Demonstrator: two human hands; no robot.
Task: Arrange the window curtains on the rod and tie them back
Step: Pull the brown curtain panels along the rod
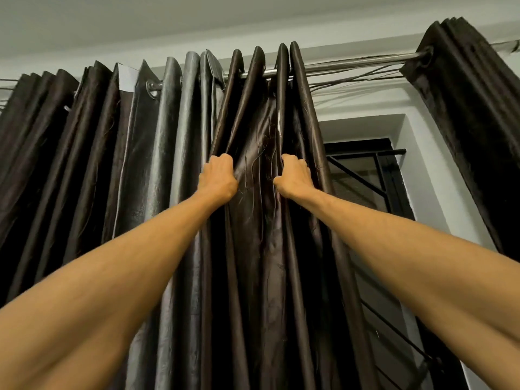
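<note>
Head view, listed left to right: dark brown curtain panel (70, 153), gathered in close vertical pleats, hung by eyelets from the rod and filling the left part of the frame; a pale strip of lining (128, 78) showed at one pleat top. Grey glossy panel (180, 130) hung just beside it on the right, folds likewise vertical. Left hand (218, 177), arm raised, fingers curled shut on a fold of the middle brown panel (253, 198). Right hand (292, 175), arm raised, fingers closed on a neighbouring fold of the same panel, the two hands near each other at equal height with a strip of cloth between them. Metal rod (349, 64), long axis horizontal, ran across the top of the window from left to right, rising slightly toward the right in this wide-angle view; a bare stretch lay between the middle panel and the far curtain. Loose threads (354, 77) trailed along and under that bare stretch. Window (363, 175), dark frame with black bars, stood uncovered in the white recess below the bare rod. Far right curtain (467, 114), dark, bunched tight on the rod, its folds slanting down and to the right. No containers were visible. All curtain panels had their long axis running downward from the rod.
</note>
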